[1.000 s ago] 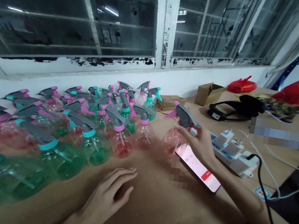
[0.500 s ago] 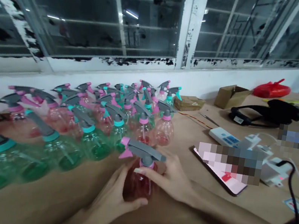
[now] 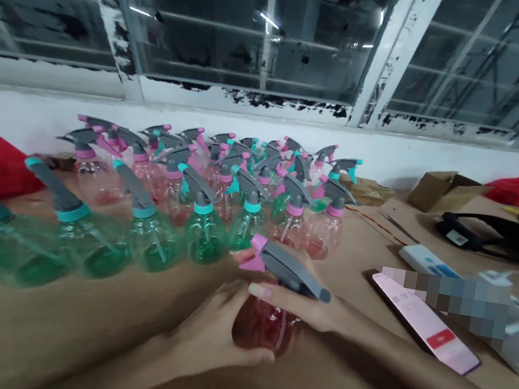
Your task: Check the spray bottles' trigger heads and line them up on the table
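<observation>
Both hands are grasping one red spray bottle (image 3: 272, 333): the left hand (image 3: 211, 319) is wrapping its body, while the right hand (image 3: 313, 304) is gripping around the neck, just under the grey spray head (image 3: 293, 272). The bottle is sitting toward the near edge of the table (image 3: 366, 239); I cannot tell whether its base is touching.

The spray head is already resting on the neck — how tightly, the hands are hiding. Handling seems unfinished, since the bottle is staying apart from the other spray bottles (image 3: 205, 235), which are standing in rows from the table's left side toward its far edge.

Against a second ago — right hand alone holding it beside the phone (image 3: 422, 318), left hand free — both hands are now holding it, well apart from the phone.
</observation>
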Tool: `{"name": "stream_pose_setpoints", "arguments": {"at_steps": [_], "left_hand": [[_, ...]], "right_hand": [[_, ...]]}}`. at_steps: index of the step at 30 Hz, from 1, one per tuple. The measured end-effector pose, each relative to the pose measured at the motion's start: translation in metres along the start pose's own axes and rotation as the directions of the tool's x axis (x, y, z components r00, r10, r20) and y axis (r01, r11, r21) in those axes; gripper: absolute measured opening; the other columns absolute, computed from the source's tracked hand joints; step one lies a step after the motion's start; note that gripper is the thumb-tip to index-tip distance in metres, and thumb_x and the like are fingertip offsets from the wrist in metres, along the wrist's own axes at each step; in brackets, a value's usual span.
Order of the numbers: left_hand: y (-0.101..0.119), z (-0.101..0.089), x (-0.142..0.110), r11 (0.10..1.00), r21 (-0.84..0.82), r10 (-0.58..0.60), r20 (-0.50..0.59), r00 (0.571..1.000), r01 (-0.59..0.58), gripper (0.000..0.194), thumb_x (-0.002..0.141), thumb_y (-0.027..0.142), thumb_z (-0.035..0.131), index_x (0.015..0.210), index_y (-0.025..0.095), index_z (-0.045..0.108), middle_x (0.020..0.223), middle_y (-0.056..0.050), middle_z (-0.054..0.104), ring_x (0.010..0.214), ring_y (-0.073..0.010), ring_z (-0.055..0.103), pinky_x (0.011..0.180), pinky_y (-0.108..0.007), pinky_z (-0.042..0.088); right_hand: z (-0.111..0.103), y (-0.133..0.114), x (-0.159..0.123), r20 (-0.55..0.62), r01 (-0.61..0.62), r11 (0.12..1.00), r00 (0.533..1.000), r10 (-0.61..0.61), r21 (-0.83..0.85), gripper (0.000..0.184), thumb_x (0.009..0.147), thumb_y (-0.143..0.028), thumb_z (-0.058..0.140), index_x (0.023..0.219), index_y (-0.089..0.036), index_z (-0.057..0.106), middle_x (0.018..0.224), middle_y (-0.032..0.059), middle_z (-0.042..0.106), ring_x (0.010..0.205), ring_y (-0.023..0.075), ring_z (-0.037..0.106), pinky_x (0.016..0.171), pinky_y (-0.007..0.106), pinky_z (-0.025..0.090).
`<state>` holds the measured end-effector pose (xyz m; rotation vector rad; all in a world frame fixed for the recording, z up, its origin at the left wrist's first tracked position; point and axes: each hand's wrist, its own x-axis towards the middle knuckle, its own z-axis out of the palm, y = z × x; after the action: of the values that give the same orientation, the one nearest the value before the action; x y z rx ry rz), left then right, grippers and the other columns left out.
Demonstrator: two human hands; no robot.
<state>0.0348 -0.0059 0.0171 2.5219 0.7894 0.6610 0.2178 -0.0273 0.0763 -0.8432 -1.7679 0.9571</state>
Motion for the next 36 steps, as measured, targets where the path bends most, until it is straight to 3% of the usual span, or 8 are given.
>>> {"name": "stream_pose_setpoints", "arguments": {"at_steps": [5, 8, 11, 15, 20, 26, 30, 36], "left_hand": [[-0.013, -0.001, -0.003, 0.996, 0.082, 0.017, 0.045, 0.999, -0.021, 0.081, 0.073, 0.056, 0.070, 0.138, 0.021, 0.037, 0.130, -0.013, 0.052, 0.117, -0.0340, 0.051, 0.093, -0.050, 0.044], [-0.028, 0.001, -0.008, 0.982, 0.185, 0.013, 0.112, 0.994, -0.034, 0.090, 0.071, 0.062, 0.068, 0.142, 0.020, 0.031, 0.140, -0.017, 0.042, 0.128, -0.0372, 0.038, 0.101, -0.056, 0.034], [-0.039, 0.005, -0.012, 0.970, 0.242, 0.007, 0.132, 0.991, -0.039, 0.089, 0.076, 0.060, 0.064, 0.145, 0.018, 0.026, 0.144, -0.017, 0.037, 0.132, -0.0351, 0.033, 0.104, -0.054, 0.029], [-0.041, 0.008, -0.014, 0.964, 0.264, 0.014, 0.126, 0.992, -0.047, 0.082, 0.080, 0.054, 0.062, 0.145, 0.017, 0.027, 0.146, -0.015, 0.035, 0.132, -0.0335, 0.033, 0.105, -0.053, 0.028], [-0.038, 0.006, -0.012, 0.958, 0.284, 0.000, 0.139, 0.990, -0.040, 0.080, 0.081, 0.055, 0.060, 0.144, 0.017, 0.029, 0.146, -0.015, 0.035, 0.132, -0.0330, 0.033, 0.105, -0.051, 0.028], [-0.037, 0.005, -0.011, 0.959, 0.281, -0.012, 0.155, 0.988, -0.032, 0.080, 0.081, 0.054, 0.060, 0.145, 0.017, 0.027, 0.147, -0.014, 0.034, 0.133, -0.0326, 0.033, 0.105, -0.051, 0.029], [-0.038, 0.005, -0.012, 0.958, 0.286, -0.022, 0.167, 0.986, -0.028, 0.082, 0.081, 0.055, 0.060, 0.144, 0.015, 0.028, 0.147, -0.015, 0.032, 0.133, -0.0320, 0.031, 0.106, -0.050, 0.028], [-0.037, 0.005, -0.011, 0.952, 0.305, -0.024, 0.172, 0.985, -0.030, 0.080, 0.083, 0.059, 0.056, 0.144, 0.015, 0.028, 0.148, -0.014, 0.032, 0.134, -0.0307, 0.030, 0.107, -0.048, 0.027]], "right_hand": [[0.001, 0.009, 0.004, -0.062, 0.011, 0.986, 0.998, -0.021, -0.164, 0.022, 0.082, -0.040, 0.060, 0.098, -0.025, 0.065, 0.089, 0.0010, 0.067, 0.078, 0.0176, 0.064, 0.069, 0.032, 0.052], [-0.004, 0.019, 0.004, -0.092, -0.021, 0.982, 0.996, 0.003, -0.188, 0.024, 0.084, -0.041, 0.057, 0.102, -0.026, 0.064, 0.087, 0.0010, 0.066, 0.080, 0.0191, 0.063, 0.072, 0.034, 0.052], [-0.011, 0.029, 0.004, -0.105, -0.064, 0.983, 0.993, 0.046, -0.174, 0.019, 0.085, -0.039, 0.057, 0.097, -0.026, 0.063, 0.088, 0.0011, 0.066, 0.082, 0.0193, 0.063, 0.076, 0.035, 0.052], [-0.017, 0.031, 0.005, -0.135, -0.076, 0.981, 0.989, 0.051, -0.181, 0.016, 0.085, -0.038, 0.058, 0.094, -0.026, 0.061, 0.082, 0.0006, 0.063, 0.081, 0.0190, 0.062, 0.075, 0.034, 0.052], [-0.015, 0.019, 0.010, -0.144, -0.043, 0.967, 0.990, 0.007, -0.252, 0.016, 0.084, -0.040, 0.058, 0.077, -0.025, 0.055, 0.068, -0.0025, 0.054, 0.061, 0.0146, 0.055, 0.059, 0.030, 0.049], [-0.014, 0.022, 0.007, -0.173, 0.014, 0.950, 0.982, -0.071, -0.311, 0.017, 0.087, -0.041, 0.054, 0.079, -0.026, 0.058, 0.071, -0.0025, 0.057, 0.066, 0.0141, 0.055, 0.063, 0.029, 0.047], [-0.018, 0.032, 0.001, -0.216, -0.065, 0.954, 0.976, 0.000, -0.293, 0.025, 0.089, -0.043, 0.051, 0.073, -0.025, 0.058, 0.064, -0.0031, 0.058, 0.060, 0.0134, 0.056, 0.064, 0.029, 0.048], [-0.017, 0.028, 0.003, -0.212, -0.097, 0.976, 0.976, 0.055, -0.195, 0.020, 0.085, -0.041, 0.057, 0.097, -0.026, 0.065, 0.090, 0.0006, 0.071, 0.087, 0.0198, 0.066, 0.083, 0.035, 0.051]]}}
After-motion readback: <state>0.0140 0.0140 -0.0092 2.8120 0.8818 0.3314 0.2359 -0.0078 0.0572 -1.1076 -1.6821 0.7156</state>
